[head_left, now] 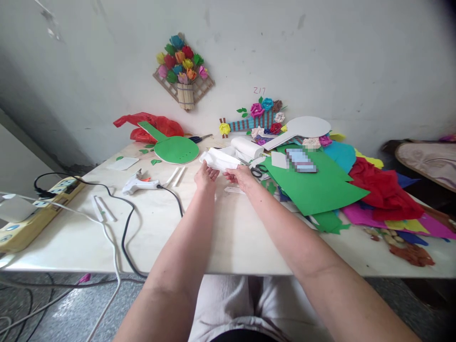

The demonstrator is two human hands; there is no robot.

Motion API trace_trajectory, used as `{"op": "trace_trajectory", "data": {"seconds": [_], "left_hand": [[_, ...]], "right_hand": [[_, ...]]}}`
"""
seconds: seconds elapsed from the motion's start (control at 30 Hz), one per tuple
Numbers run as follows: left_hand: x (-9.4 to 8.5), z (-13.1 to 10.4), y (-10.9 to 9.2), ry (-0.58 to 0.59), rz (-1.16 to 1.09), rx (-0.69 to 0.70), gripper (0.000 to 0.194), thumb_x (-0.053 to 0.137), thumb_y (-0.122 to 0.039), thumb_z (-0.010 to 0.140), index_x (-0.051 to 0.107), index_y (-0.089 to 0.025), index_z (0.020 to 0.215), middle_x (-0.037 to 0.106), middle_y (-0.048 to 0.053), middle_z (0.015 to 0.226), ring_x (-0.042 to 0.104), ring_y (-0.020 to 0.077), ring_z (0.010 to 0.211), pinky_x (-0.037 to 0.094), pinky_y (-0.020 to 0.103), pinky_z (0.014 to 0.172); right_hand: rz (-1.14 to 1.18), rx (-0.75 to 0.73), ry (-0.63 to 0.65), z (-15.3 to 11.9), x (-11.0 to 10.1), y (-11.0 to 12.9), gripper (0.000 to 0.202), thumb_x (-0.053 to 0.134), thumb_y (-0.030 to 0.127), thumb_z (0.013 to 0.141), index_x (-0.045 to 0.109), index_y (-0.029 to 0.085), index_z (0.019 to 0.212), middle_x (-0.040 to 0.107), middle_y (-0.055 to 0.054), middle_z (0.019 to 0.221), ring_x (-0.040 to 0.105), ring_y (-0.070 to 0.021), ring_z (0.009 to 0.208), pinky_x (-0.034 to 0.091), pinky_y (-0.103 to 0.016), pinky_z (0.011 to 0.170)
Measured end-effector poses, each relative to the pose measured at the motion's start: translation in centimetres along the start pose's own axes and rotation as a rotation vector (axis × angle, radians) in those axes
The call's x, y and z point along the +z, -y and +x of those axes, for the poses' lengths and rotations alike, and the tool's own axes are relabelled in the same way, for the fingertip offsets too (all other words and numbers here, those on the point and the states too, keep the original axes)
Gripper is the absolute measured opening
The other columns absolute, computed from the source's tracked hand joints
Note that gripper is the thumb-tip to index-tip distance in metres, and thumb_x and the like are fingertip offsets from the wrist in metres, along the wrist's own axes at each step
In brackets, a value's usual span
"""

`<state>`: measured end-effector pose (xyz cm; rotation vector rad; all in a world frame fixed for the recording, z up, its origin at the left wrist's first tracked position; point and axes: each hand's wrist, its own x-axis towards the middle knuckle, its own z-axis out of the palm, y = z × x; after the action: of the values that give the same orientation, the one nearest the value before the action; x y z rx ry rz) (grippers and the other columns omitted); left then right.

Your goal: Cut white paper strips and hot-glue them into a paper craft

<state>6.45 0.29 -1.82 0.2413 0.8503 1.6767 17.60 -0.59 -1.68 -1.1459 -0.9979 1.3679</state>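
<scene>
My left hand and my right hand hold a soft, folded white crepe-like paper between them, just above the middle of the table. The left fingers curl under its left end; the right fingers pinch its lower right edge. Right behind it lies a white paper roll. Dark-handled scissors lie to the right of my right hand. Two white glue sticks rest left of my left hand, with a white glue gun farther left.
A green paddle-shaped board lies back left by a red plastic bag. Green sheets, a phone, a white paddle shape and red crepe paper crowd the right. A power strip and cables lie left.
</scene>
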Motion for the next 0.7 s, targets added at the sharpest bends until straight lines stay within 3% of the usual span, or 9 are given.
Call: {"op": "trace_trajectory", "data": {"seconds": [0.13,0.4,0.7], "left_hand": [[-0.2,0.2,-0.2,0.032,0.055,-0.029,0.017,0.058,-0.029,0.077,0.053,-0.015,0.085,0.057,0.005,0.069,0.063,0.0164,0.066,0.053,0.032,0.069],[0.2,0.0,-0.6,0.007,0.068,-0.065,0.006,0.049,-0.015,0.077,0.051,-0.014,0.083,0.055,0.004,0.065,0.061,0.0149,0.061,0.053,0.032,0.069],[0.5,0.0,-0.7,0.006,0.058,-0.086,0.011,0.047,-0.011,0.074,0.052,-0.015,0.083,0.059,0.005,0.068,0.063,0.0167,0.067,0.052,0.033,0.071]], "right_hand": [[0.005,-0.03,0.019,0.1,-0.3,0.0,0.005,0.057,0.007,0.076,0.056,0.011,0.073,0.063,0.001,0.052,0.051,-0.0056,0.036,0.04,-0.015,0.035],[0.012,-0.045,0.014,0.0,-1.0,0.2,0.008,0.059,0.005,0.072,0.056,0.011,0.068,0.061,0.001,0.05,0.049,-0.0052,0.036,0.039,-0.014,0.035],[-0.02,-0.073,-0.02,0.0,-1.5,0.6,0.008,0.06,0.006,0.071,0.057,0.011,0.066,0.061,0.001,0.05,0.048,-0.0051,0.036,0.04,-0.015,0.035]]}}
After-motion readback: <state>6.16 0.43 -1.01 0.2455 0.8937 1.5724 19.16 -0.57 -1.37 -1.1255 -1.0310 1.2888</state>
